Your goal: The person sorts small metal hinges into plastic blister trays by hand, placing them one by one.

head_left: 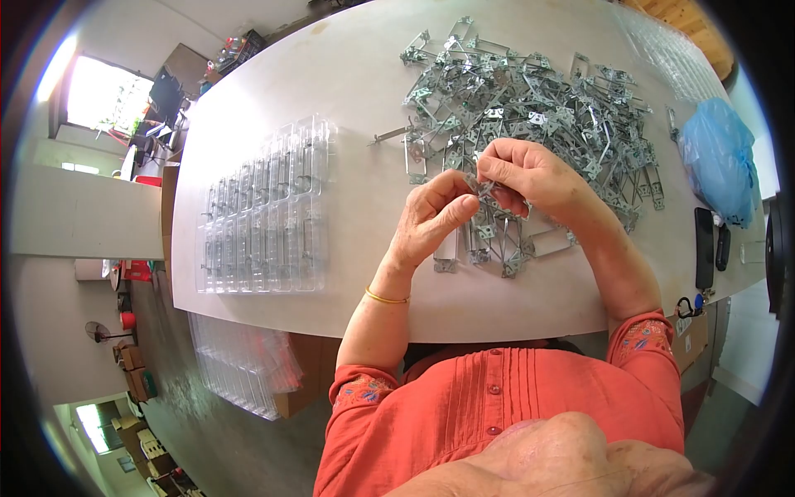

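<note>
I see the left hand (pixel 424 222) and right hand (pixel 537 176) pinching a partly hidden metal bracket (pixel 484 189) — dipping it could snag the tangled bracket pile (pixel 538 118) nearby.

Shows a pale table (pixel 364 195) across the middle, bright with glare toward the left, and brown wood (pixel 689 31) at upper right. Takes in strong daylight through a window (pixel 103 95) at upper left, above a white wall (pixel 83 211). Includes a shiny grey floor (pixel 184 402), a fan (pixel 98 332) and boxes (pixel 136 369) lower down.
</note>
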`<state>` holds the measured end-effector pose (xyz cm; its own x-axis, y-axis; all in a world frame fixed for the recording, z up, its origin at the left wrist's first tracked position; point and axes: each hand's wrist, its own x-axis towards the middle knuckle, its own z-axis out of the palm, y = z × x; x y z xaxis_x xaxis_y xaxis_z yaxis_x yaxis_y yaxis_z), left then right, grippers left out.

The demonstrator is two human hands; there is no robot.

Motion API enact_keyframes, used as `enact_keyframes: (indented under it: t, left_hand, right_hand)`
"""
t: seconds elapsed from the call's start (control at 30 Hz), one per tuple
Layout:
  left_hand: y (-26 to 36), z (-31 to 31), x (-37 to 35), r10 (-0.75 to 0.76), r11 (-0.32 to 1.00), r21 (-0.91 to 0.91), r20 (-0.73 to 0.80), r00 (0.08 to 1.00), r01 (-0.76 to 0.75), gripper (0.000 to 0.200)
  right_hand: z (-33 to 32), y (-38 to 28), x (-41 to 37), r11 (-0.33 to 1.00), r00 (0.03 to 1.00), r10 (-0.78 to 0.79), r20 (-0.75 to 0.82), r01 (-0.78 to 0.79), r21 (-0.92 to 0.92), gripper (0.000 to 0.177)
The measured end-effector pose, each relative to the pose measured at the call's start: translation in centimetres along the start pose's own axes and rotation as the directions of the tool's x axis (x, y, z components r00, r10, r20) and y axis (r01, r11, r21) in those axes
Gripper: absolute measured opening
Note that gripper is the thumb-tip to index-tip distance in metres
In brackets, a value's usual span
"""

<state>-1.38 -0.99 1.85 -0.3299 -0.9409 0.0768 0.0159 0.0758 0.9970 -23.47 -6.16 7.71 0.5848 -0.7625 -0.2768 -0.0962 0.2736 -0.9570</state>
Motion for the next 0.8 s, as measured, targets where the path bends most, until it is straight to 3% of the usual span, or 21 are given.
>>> enact_keyframes:
  t: [0.03, 0.13, 0.17, 0.23, 0.37, 0.5, 0.7, 0.8]
  left_hand:
    - [0.3, 0.1, 0.0, 0.001, 1.000, 0.003, 0.020, 1.000, -0.001, 0.042]
    - [0.3, 0.1, -0.1, -0.009, 1.000, 0.014, 0.085, 0.996, 0.008, 0.043]
    - [0.3, 0.1, -0.2, -0.015, 1.000, 0.019, 0.107, 0.994, 0.013, 0.043]
    - [1.2, 0.8, 0.0, -0.033, 0.994, -0.108, 0.006, 0.999, 0.033, 0.039]
    - [-0.1, 0.0, 0.5, 0.005, 0.951, -0.304, -0.153, 0.988, -0.052, 0.037]
    - [0.4, 0.3, 0.6, -0.008, 0.946, -0.320, -0.210, 0.978, -0.061, 0.036]
    - [0.0, 0.2, 0.3, 0.016, 0.980, -0.196, -0.117, 0.993, -0.039, 0.035]
    - [-0.1, 0.6, 0.2, 0.113, 0.991, -0.051, -0.174, 0.978, -0.123, 0.034]
  right_hand:
    - [-0.1, 0.2, 0.1, 1.000, 1.000, 0.012, 0.006, -0.012, -0.014, 0.024]
    - [0.5, 1.1, 0.2, 0.903, 0.926, -0.313, -0.210, 0.221, -0.369, 0.023]
    - [0.5, 1.0, 0.2, 0.897, 0.904, -0.347, -0.248, 0.244, -0.368, 0.022]
    - [0.5, 0.7, 0.1, 0.883, 0.852, -0.414, -0.322, 0.290, -0.369, 0.019]
    - [0.5, 0.0, -0.5, 0.906, 0.910, -0.358, -0.210, 0.283, -0.316, 0.013]
    - [1.5, 0.2, -1.2, 0.904, 0.940, -0.318, -0.122, 0.262, -0.339, 0.011]
    - [2.0, 0.2, -1.2, 0.957, 0.972, -0.188, -0.141, 0.149, -0.249, 0.013]
    - [2.4, -0.3, -1.4, 0.988, 0.988, -0.081, -0.134, 0.062, -0.140, 0.014]
